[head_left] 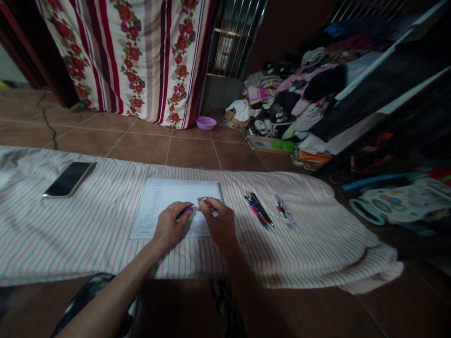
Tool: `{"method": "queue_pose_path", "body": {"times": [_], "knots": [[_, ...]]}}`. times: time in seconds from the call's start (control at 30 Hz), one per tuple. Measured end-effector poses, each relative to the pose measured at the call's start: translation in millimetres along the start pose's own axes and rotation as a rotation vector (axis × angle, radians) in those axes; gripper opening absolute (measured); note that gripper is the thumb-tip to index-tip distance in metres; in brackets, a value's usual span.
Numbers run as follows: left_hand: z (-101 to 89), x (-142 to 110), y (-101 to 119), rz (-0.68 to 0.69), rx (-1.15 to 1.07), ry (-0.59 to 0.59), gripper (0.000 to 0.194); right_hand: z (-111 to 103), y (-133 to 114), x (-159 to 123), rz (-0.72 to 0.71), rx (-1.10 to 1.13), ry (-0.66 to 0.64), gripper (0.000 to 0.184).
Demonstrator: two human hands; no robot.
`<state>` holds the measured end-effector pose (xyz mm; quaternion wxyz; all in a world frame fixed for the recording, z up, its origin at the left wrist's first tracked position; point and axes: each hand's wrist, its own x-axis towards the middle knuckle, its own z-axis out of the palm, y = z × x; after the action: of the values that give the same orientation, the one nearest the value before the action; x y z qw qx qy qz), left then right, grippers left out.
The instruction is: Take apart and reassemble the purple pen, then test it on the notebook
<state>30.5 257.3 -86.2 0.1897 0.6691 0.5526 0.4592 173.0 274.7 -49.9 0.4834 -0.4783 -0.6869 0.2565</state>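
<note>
My left hand [172, 222] is closed around a purple pen [185, 212], whose pale, thin end points to the right. Close beside that end, the thumb and fingers of my right hand [219, 218] are pinched on something small and slender, too fine to make out. Both hands are over a spiral-bound notebook [151, 199], which lies on a striped cloth [112, 220]. To the right of the notebook is a bunch of several pens [259, 209] in black and red. Beyond them lies a clear pouch [284, 212] with slim pink and dark items.
A dark-screened phone [68, 180] lies at the cloth's left. On the tiled floor behind stand a purple basin [206, 123] and a floral curtain [141, 61]. Clothes [292, 94] are heaped at the back right, and a pale plastic toy [398, 202] sits at the right.
</note>
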Motion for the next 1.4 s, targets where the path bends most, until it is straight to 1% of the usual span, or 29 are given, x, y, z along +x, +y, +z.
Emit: {"method": "queue_pose_path", "body": {"times": [0.3,0.4,0.6,0.73,0.9,1.03,1.13,1.27,1.4], "knots": [[0.2,-0.3,0.6,-0.012,-0.044,0.002,0.016,1.3,-1.1,-0.2,-0.062,-0.034,-0.033,0.016],[-0.2,-0.3,0.8,-0.027,-0.051,0.01,0.016,2.1,-0.1,-0.1,-0.057,-0.021,-0.05,0.016],[-1.7,-0.3,0.9,-0.011,-0.052,0.002,0.018,2.7,-1.3,0.0,-0.073,-0.014,-0.019,0.016],[-2.8,0.6,2.0,-0.008,-0.046,0.002,0.019,-2.1,-4.3,0.9,-0.061,-0.027,-0.003,0.016],[-3.9,1.2,2.4,-0.022,-0.043,-0.057,0.022,-12.8,-7.2,2.2,-0.062,-0.036,0.053,0.018],[-3.1,0.5,0.0,-0.035,-0.074,-0.115,0.023,-18.9,-5.8,2.2,-0.02,-0.014,0.118,0.019],[-1.6,-0.3,-1.8,-0.048,-0.112,-0.132,0.023,-21.2,-3.6,1.9,-0.004,0.019,0.15,0.021],[-1.0,-1.0,-1.3,-0.063,-0.156,-0.144,0.022,-22.8,-3.4,1.3,-0.016,0.024,0.145,0.021],[-2.0,-1.2,1.5,-0.062,-0.179,-0.184,0.023,-22.9,-6.7,1.1,-0.045,-0.029,0.098,0.02]]}}
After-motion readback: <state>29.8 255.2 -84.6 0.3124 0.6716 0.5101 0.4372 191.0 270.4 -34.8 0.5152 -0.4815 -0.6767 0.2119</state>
